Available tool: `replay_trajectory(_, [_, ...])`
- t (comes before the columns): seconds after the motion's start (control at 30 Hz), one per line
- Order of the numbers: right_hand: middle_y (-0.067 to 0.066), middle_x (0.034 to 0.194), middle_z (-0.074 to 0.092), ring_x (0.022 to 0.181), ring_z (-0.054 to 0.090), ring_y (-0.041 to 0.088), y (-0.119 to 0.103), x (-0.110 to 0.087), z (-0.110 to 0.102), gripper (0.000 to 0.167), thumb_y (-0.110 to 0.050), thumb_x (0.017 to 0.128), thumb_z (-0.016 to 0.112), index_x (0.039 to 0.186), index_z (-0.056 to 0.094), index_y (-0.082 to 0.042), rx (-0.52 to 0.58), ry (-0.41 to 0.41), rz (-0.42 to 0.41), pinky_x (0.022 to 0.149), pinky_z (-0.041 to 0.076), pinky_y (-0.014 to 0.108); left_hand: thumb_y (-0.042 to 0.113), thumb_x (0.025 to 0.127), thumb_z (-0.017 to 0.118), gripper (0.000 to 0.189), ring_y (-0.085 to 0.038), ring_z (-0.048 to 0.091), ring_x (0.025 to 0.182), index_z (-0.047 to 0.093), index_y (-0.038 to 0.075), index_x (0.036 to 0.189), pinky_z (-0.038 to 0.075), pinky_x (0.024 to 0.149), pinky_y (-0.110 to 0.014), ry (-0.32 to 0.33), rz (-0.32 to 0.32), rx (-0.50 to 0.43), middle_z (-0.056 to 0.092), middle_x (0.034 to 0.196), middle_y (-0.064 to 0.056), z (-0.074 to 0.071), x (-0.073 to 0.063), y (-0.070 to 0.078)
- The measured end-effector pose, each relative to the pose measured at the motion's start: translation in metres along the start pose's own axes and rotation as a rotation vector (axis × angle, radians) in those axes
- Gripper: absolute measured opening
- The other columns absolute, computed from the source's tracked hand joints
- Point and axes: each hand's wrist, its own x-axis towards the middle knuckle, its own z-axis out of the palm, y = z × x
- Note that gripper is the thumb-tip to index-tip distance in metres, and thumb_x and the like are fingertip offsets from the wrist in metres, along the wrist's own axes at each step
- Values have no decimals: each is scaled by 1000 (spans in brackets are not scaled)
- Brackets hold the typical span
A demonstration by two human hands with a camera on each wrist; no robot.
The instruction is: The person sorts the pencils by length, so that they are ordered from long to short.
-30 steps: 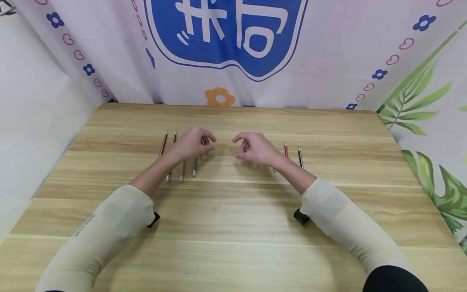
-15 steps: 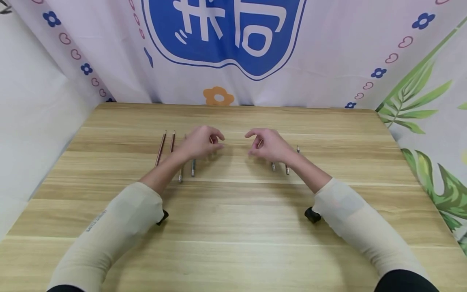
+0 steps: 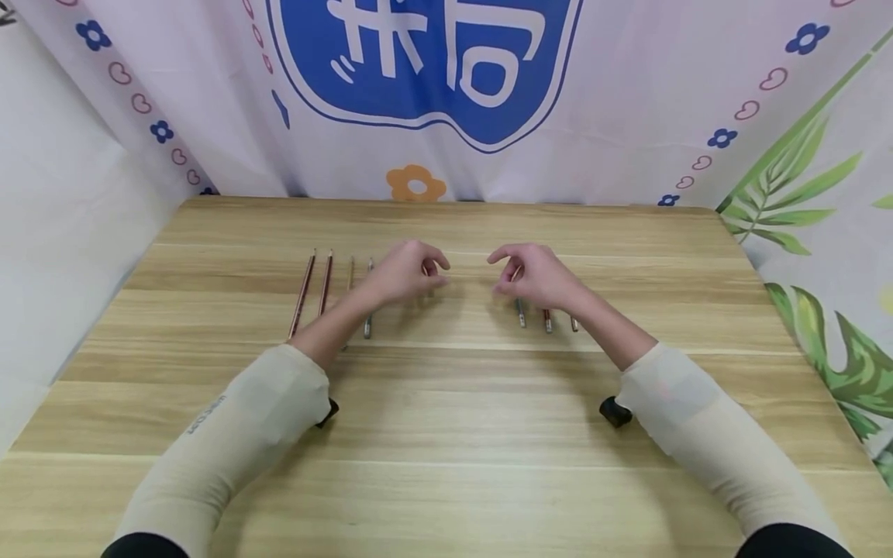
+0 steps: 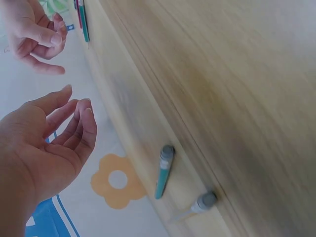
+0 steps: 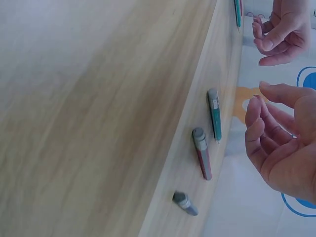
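My left hand hovers over the table with fingers loosely bent and nothing in them. Facing it, my right hand is likewise bare, its thumb and fingers apart. Left of the left hand lie several pencils in a row: two dark red pencils, a yellowish pencil and a green pencil. Under and beside the right hand are another green pencil, a red pencil and a dark pencil. Hand and forearm partly cover both rows in the head view. Eraser ends point towards me.
The wooden table carries both rows. A white cloth with a blue emblem hangs along its far edge. Dark wrist devices show beneath the light sleeves.
Both hands have drifted right together, keeping roughly the same gap between them. More of the left row is uncovered now, while the pencils lie where they were.
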Motion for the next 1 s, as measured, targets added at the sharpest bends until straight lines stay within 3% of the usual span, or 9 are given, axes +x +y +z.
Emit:
replay_trajectory(0.43, [11, 87, 70, 76, 64, 21, 14, -13, -12, 41, -3, 91, 77, 129, 65, 5, -18, 30, 20, 63, 52, 25, 6, 95, 73, 25, -15, 64, 68, 73, -6, 117, 57, 74, -30, -12, 30, 8, 73, 87, -11, 15, 11, 16])
replay_trajectory(0.67, [16, 90, 72, 72, 66, 23, 21, -18, -20, 36, 0, 94, 70, 129, 65, 6, -7, 32, 35, 60, 52, 25, 4, 95, 73, 25, -13, 61, 65, 72, -7, 117, 54, 69, -25, -35, 52, -6, 73, 87, -13, 27, 21, 26])
replay_trajectory(1.0, [22, 96, 72, 80, 70, 33, 30, -26, -32, 33, -1, 98, 66, 129, 64, 6, -5, 58, 77, 61, 54, 22, 4, 96, 72, 25, -12, 61, 64, 72, -6, 119, 52, 63, -21, -66, 44, -18, 73, 88, -12, 44, 34, 37])
